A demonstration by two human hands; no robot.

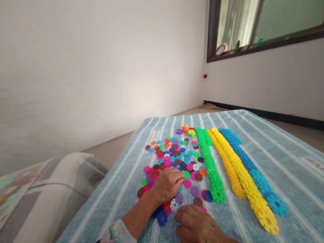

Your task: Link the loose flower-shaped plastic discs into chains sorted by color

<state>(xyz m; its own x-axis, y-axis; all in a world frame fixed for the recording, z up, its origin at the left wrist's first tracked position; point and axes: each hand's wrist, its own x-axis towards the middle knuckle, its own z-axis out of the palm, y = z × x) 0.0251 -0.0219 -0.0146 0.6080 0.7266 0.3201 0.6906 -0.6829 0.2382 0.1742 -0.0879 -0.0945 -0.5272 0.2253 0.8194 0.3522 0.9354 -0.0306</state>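
A scatter of small coloured plastic snowflake discs (174, 153) lies on a blue striped cloth (278, 158). My left hand (167, 184) rests knuckles-up on the near part of the pile, fingers curled down among the discs; what they hold is hidden. My right hand (196, 224) lies low at the bottom edge, fingers bent onto the cloth beside a white disc (174, 205). To the right run long rows of joined discs: green (211, 165), yellow (243, 175) and blue (255, 172).
A grey cushion or pillow (63, 189) sits at the left beside the cloth. White walls stand behind, with a dark-framed window (253, 30) at the upper right. Bare floor shows beyond the far edge of the cloth.
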